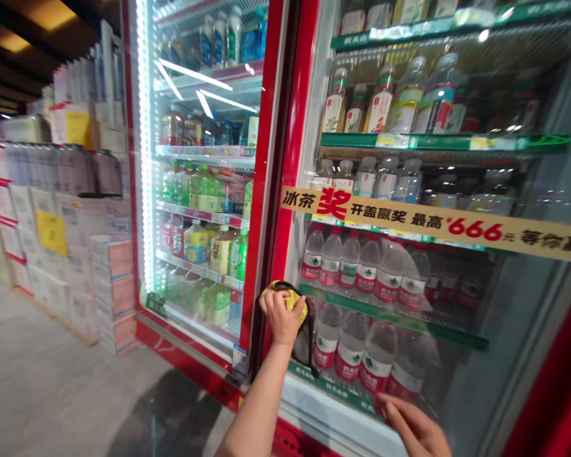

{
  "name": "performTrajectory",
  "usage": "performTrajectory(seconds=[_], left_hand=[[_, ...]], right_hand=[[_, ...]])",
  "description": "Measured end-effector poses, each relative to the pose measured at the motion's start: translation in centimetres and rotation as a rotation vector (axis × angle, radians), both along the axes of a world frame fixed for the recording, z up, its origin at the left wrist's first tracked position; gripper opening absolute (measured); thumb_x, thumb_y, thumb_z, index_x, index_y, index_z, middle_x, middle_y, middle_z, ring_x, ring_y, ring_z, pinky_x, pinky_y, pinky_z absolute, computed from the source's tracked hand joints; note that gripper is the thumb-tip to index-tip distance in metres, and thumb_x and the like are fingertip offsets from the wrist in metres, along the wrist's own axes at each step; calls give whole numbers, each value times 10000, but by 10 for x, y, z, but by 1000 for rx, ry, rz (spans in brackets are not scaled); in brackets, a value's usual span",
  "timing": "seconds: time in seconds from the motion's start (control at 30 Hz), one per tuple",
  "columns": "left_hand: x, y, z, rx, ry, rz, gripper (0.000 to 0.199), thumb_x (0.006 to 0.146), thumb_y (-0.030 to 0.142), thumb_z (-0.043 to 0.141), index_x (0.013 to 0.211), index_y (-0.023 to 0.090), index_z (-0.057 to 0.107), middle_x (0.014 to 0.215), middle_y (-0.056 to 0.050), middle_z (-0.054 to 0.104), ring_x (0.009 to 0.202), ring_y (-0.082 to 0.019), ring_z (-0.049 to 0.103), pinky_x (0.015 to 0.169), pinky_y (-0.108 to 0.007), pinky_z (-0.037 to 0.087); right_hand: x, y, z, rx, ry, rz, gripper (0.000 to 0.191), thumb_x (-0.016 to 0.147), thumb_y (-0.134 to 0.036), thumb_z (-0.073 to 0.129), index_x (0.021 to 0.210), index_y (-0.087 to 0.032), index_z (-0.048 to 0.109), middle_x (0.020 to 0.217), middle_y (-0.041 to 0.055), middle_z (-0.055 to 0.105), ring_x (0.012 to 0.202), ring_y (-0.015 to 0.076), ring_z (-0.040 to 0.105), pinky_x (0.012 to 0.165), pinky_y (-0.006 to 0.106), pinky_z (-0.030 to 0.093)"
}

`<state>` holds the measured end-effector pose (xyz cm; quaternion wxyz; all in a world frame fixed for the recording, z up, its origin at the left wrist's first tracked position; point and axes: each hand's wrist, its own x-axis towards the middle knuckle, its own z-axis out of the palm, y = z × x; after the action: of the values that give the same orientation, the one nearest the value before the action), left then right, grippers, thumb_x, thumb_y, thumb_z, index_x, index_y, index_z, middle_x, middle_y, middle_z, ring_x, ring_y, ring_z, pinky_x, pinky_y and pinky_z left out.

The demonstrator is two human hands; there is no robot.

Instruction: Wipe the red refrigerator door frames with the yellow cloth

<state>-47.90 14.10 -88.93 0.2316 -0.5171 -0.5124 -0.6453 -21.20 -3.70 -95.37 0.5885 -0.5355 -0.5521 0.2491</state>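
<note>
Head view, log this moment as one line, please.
left hand: gripping yellow-and-dark cloth at red cooler frame | right hand: near lower red-labelled bottles, hold unclear

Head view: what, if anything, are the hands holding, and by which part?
The left hand grips a yellow and dark cloth by its bunched yellow top; nothing shows held in the right hand.

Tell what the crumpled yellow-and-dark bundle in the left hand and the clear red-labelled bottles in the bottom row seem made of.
Bundle in the left hand: probably soft, matte fabric, since it folds and hangs limp; fibre unclear. Bottles: likely smooth, glossy plastic, being see-through with highlights.
</note>
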Motion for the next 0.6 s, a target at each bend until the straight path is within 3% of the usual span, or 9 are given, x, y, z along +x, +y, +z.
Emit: performTrajectory(seconds=[0.07,0.13,0.2,0.27,0.33,0.5,0.53,0.6], left_hand=[[2,-10,-13,-23,75,-1,339,971,453,507,1137,178,615,1141,-136,626,1214,-297,570,1120,-552,394],[6,-20,-37,-69,166,-6,419,969,389,509,1330,183,562,1334,-162,592,1347,-320,499,1172,-586,335],[9,-23,-61,-176,261,6,656,924,455,574,1495,169,422,1480,-197,496,1461,-388,359,1151,-606,369],[11,-20,-73,-207,248,16,721,927,417,566,1556,158,326,1545,-216,421,1505,-409,284,1144,-626,381],[13,-13,-62,-193,198,15,708,949,334,519,1588,174,260,1602,-224,334,1530,-400,244,1154,-639,367],[30,-6,16,-88,39,25,672,978,263,465,1608,220,235,1704,-201,59,1575,-378,93,1199,-621,298],[33,-7,22,-60,25,37,677,972,269,486,1605,229,249,1708,-191,44,1576,-379,83,1204,-625,283],[34,-11,14,-60,100,32,699,945,278,548,1594,243,291,1711,-181,53,1572,-394,92,1199,-641,277]], right_hand=[[4,14,-4,175,-256,-28,408,882,-586,609,998,-267,835,1117,113,787,1060,342,746,915,443,625],[7,30,1,388,-598,-72,316,914,-410,586,1152,-345,784,1300,62,717,1233,352,660,1047,552,539],[7,45,11,541,-882,-158,463,901,-254,560,1318,-422,673,1477,16,582,1364,358,551,1137,652,410],[1,58,20,587,-1031,-270,651,879,-142,516,1455,-445,531,1583,2,448,1451,359,443,1177,702,302],[-7,67,24,584,-1071,-369,763,855,-79,474,1531,-428,423,1625,6,374,1508,362,342,1189,720,246],[-18,71,20,542,-1135,-410,841,844,-53,453,1584,-422,298,1659,-14,297,1555,357,218,1184,713,245],[-19,69,21,521,-1155,-414,837,853,-48,449,1588,-414,285,1666,-13,284,1557,353,214,1186,704,248],[-20,62,24,469,-1189,-437,822,872,-36,446,1594,-390,273,1674,-3,264,1560,342,209,1199,682,238]])
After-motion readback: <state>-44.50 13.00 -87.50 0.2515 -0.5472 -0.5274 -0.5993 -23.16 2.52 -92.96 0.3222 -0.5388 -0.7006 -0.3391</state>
